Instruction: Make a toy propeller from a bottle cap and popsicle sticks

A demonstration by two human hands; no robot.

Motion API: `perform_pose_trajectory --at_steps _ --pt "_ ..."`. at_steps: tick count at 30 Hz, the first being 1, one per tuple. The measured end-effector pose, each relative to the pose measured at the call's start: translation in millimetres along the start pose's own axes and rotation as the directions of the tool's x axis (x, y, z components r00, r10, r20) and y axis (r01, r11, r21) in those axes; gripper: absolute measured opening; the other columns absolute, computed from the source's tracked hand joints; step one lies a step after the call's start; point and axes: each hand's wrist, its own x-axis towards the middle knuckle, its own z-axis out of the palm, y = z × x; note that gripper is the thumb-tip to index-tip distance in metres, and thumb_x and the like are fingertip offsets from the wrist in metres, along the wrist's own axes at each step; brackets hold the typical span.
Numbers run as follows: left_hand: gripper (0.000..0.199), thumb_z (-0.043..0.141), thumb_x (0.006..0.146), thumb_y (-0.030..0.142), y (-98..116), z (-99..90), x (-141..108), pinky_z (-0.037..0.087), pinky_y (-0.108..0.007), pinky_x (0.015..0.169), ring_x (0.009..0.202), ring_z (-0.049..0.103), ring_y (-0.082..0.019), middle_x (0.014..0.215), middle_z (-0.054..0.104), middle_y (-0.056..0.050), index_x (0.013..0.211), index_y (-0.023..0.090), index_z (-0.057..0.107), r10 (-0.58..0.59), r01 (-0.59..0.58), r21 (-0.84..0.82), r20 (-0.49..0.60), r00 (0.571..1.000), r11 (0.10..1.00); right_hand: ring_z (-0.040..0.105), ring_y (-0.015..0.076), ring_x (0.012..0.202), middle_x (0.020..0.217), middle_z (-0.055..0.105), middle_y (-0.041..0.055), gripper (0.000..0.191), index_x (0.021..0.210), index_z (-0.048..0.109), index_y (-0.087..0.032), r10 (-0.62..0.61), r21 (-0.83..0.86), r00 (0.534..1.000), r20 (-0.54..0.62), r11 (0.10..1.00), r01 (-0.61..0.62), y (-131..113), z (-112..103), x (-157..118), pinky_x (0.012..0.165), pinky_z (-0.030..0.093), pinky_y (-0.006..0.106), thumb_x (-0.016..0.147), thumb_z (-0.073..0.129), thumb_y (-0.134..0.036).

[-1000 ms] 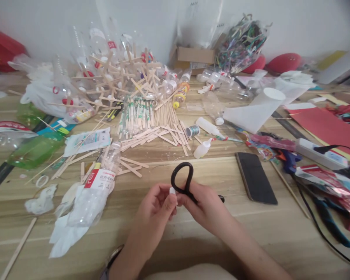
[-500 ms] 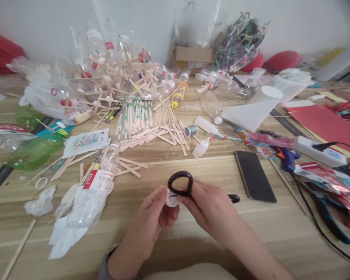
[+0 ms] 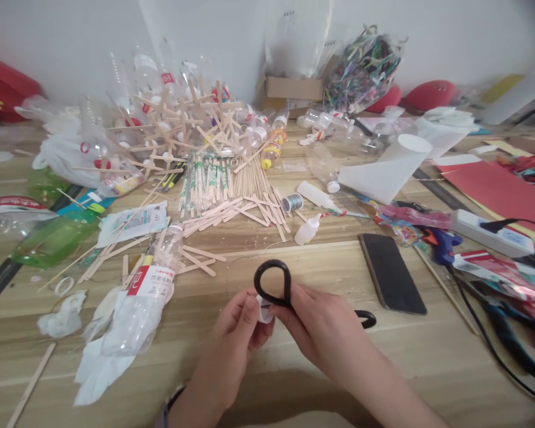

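My left hand [image 3: 234,342] pinches a small white bottle cap [image 3: 264,311] between thumb and fingers, low in the middle of the view. Closed around a pair of black-handled scissors [image 3: 273,265], my right hand [image 3: 323,321] holds them against the cap. One handle loop rises above the right hand and the other shows past its far side. The tip meets the cap's inner face; how deep it goes I cannot make out. Beyond the hands are a small white dropper bottle [image 3: 307,230] and a spool of thread [image 3: 292,203].
A dark phone [image 3: 393,273] lies right of my hands, with pliers [image 3: 512,333] and a blue glue gun [image 3: 446,246] farther right. An empty labelled plastic bottle [image 3: 145,297] lies to the left. Wooden sticks [image 3: 249,208] and joined stick crosses [image 3: 178,128] crowd the back.
The cap has turned slightly in my left hand, its open face less visible. The scissors and right hand have shifted a little left, while the view has tilted slightly.
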Motion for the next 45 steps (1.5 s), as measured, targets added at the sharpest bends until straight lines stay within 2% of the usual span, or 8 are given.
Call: perform_pose_trajectory --at_steps 7,12,16,22,26,36,40,45 --pt "0.041 0.059 0.087 0.057 -3 -5.5 -4 0.045 -0.024 0.073 0.075 0.053 -0.013 0.081 0.06 0.0 0.106 0.02 0.061 0.15 -0.148 0.244 0.011 0.989 0.958 0.068 0.0198 0.061 0.072 0.069 0.0022 0.012 0.092 0.055 -0.02 0.108 0.056 0.992 0.062 0.992 -0.111 -5 -1 -1 0.051 0.037 0.025 0.096 0.045 -0.025" --pt "0.034 0.058 0.09 0.05 1 -8.0 -6 0.048 -0.024 0.078 0.083 0.06 -0.016 0.094 0.068 -0.003 0.109 0.023 0.061 0.263 -0.267 0.402 0.065 0.962 0.876 0.068 0.0202 0.066 0.074 0.07 0.0025 0.014 0.091 0.056 -0.02 0.166 0.203 0.984 0.07 0.963 -0.177 -5 3 -2 0.055 0.039 0.025 0.095 0.045 -0.027" --pt "0.032 0.066 0.086 0.045 3 -7.2 -3 0.05 -0.026 0.079 0.088 0.064 -0.018 0.097 0.07 -0.004 0.108 0.022 0.062 0.283 -0.291 0.338 0.075 0.956 0.895 0.067 0.0194 0.067 0.078 0.071 0.0024 0.015 0.092 0.058 -0.02 0.182 0.281 0.981 0.065 0.94 -0.192 -4 2 -3 0.057 0.041 0.025 0.095 0.046 -0.027" --pt "0.036 0.077 0.079 0.036 2 -7.1 0 0.049 -0.019 0.065 0.072 0.06 -0.011 0.085 0.069 -0.001 0.111 0.023 0.067 0.269 -0.277 0.089 0.087 0.959 0.957 0.06 0.0155 0.053 0.066 0.065 0.0001 0.015 0.09 0.059 -0.02 0.049 0.17 0.991 -0.128 0.985 -0.027 -5 -11 0 0.051 0.038 0.024 0.096 0.045 -0.021" --pt "0.031 0.077 0.08 0.031 2 -7.5 2 0.049 -0.017 0.068 0.074 0.06 -0.01 0.088 0.07 0.0 0.11 0.026 0.071 0.253 -0.257 0.009 0.14 0.957 0.966 0.059 0.0148 0.052 0.064 0.064 -0.0001 0.02 0.085 0.058 -0.02 -0.002 0.11 0.981 -0.194 0.994 0.024 -6 -16 -1 0.05 0.038 0.023 0.098 0.044 -0.024" --pt "0.032 0.072 0.085 0.035 -2 -12.5 2 0.049 -0.019 0.075 0.081 0.06 -0.012 0.093 0.071 -0.001 0.116 0.027 0.069 0.226 -0.235 0.044 0.154 0.962 0.971 0.067 0.0177 0.069 0.074 0.069 0.0047 0.018 0.093 0.063 -0.02 0.015 -0.009 0.996 -0.089 1.0 -0.016 -3 -12 -3 0.065 0.047 0.025 0.098 0.047 -0.028" --pt "0.029 0.072 0.084 0.035 -2 -10.7 1 0.05 -0.017 0.074 0.081 0.063 -0.012 0.092 0.072 0.0 0.113 0.028 0.071 0.249 -0.259 0.062 0.137 0.959 0.964 0.067 0.0177 0.068 0.075 0.07 0.0049 0.021 0.093 0.063 -0.02 0.023 -0.017 0.996 -0.082 1.0 -0.024 -5 -10 -5 0.063 0.048 0.025 0.099 0.045 -0.029" --pt "0.028 0.073 0.084 0.027 3 -7.7 -2 0.05 -0.019 0.086 0.099 0.066 -0.015 0.108 0.073 0.001 0.11 0.034 0.072 0.336 -0.352 0.173 0.117 0.935 0.92 0.07 0.0207 0.067 0.075 0.07 0.0051 0.021 0.096 0.061 -0.017 0.049 0.026 0.996 -0.074 0.999 -0.047 -10 -6 -6 0.058 0.046 0.027 0.099 0.044 -0.03"
